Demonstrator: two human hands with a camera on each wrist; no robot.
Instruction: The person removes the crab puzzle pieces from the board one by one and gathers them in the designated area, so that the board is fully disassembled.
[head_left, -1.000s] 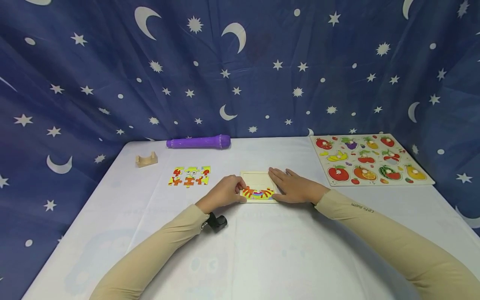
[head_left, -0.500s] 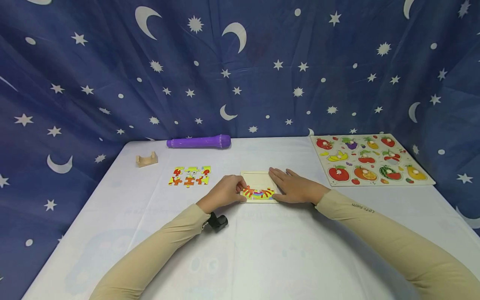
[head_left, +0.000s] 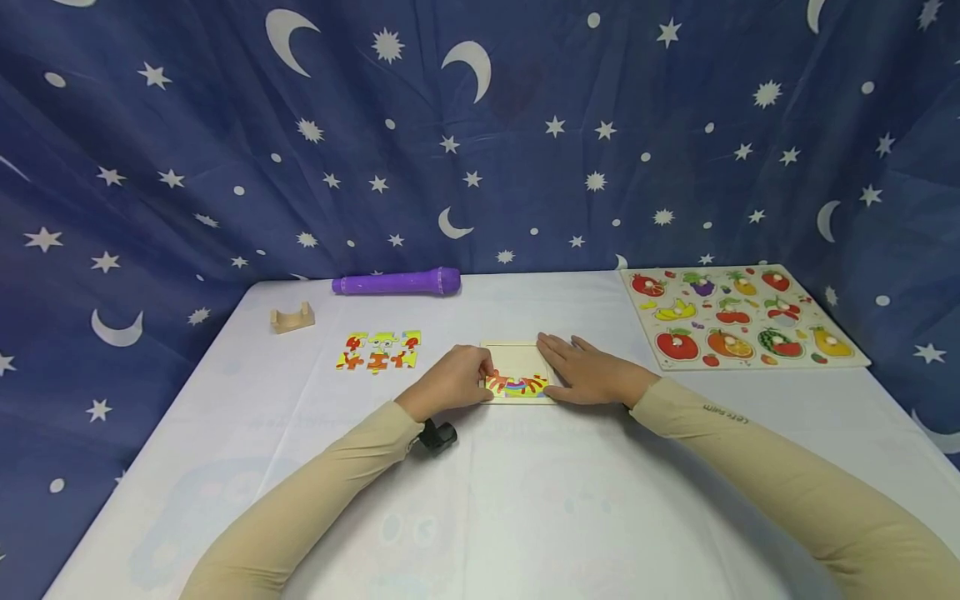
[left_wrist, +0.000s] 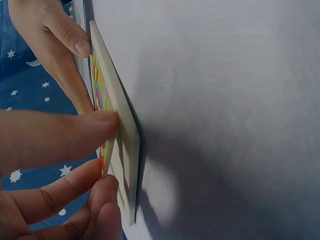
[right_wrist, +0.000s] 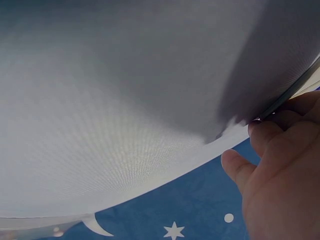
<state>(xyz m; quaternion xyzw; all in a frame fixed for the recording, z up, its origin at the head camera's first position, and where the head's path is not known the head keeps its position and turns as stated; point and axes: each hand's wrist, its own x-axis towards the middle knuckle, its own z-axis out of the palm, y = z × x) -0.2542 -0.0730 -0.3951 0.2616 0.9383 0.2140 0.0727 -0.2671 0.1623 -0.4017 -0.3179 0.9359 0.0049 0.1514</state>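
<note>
A pale wooden puzzle tray (head_left: 517,357) lies mid-table, its lower part filled with red, yellow and rainbow-patterned pieces (head_left: 517,387). At the tray's left side, my left hand (head_left: 450,383) pinches a puzzle piece (left_wrist: 105,155) between thumb and fingers. The left wrist view shows this piece tilted, with its lower edge close to the tray rim (left_wrist: 131,165). My right hand (head_left: 592,372) rests along the right edge of the tray with fingers extended. Left of my left hand, several loose puzzle pieces (head_left: 378,361) lie in two rows.
A purple toy microphone (head_left: 396,282) lies at the back edge of the table. Farther left stands a small wooden stand (head_left: 293,318). A fruit peg board (head_left: 738,317) sits at the back right. Behind everything hangs a blue star-patterned curtain (head_left: 525,142).
My left hand has shifted very slightly, its fingers now covering a bit more of the tray's left edge. The right hand holds its place.
</note>
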